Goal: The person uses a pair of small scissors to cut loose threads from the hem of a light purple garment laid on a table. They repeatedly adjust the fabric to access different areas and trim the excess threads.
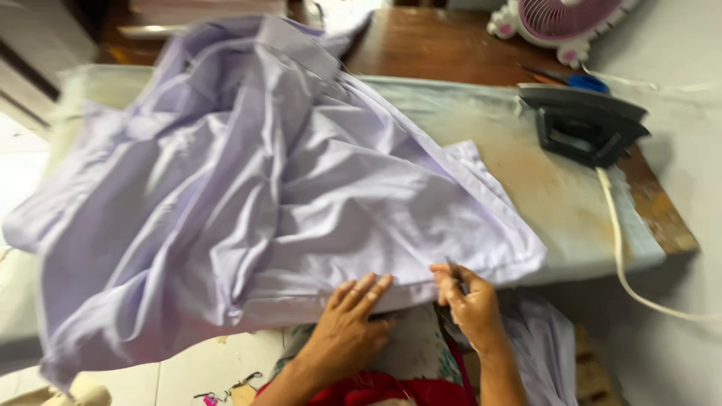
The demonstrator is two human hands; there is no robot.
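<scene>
Both hands sit at the near edge of the soft, light purple cotton shirt (248, 195). Left hand (353, 316) lies flat and open on it. Right hand (466, 301) pinches the hem. It looks floppy and easy to lift by its edge. The shirt covers the pale ironing board (549, 203), near the black iron (583, 124).

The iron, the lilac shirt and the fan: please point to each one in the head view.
iron (583, 124), head view, on its dark body.
lilac shirt (301, 188), head view, on the crumpled middle.
fan (560, 19), head view, on its pink grille.
</scene>
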